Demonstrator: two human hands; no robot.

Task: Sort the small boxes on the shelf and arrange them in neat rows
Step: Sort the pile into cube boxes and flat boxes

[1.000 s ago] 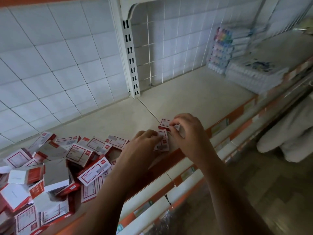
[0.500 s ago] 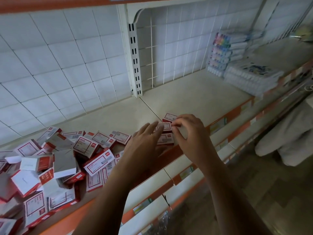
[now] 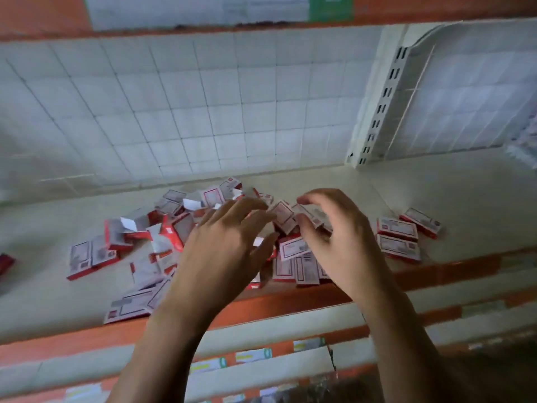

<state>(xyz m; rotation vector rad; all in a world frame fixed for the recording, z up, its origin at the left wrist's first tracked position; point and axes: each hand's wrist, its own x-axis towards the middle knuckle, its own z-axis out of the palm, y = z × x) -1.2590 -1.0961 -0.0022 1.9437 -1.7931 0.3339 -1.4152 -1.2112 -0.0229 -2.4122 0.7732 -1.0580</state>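
**On the shelf: a few boxes in order, most of the heap unsorted**

Nearest the camera, the orange front rail runs across the view, with price labels on the strips below it. Just past it both arms reach over the shelf.

The left hand hovers over the middle of the heap, its grip released and the fingers spread and nearly straight. It holds nothing. Its fingertips come close to a tilted box, but blur hides whether they touch it.

The right hand is curled. Forefinger above and thumb below appear to pinch one small box at the right side of the heap, though the picture is soft here.

Little of the job looks done. To the right of the hands, a group of three boxes lies flat close together near the front edge, the start of a row. Left of them, the heap of small boxes sprawls at all angles, some on edge and some with flaps open. A stray red box sits well apart at the far left. By this showing, nearly all of it has yet to be sorted.

Behind stand the tiled back panel and a slotted upright.
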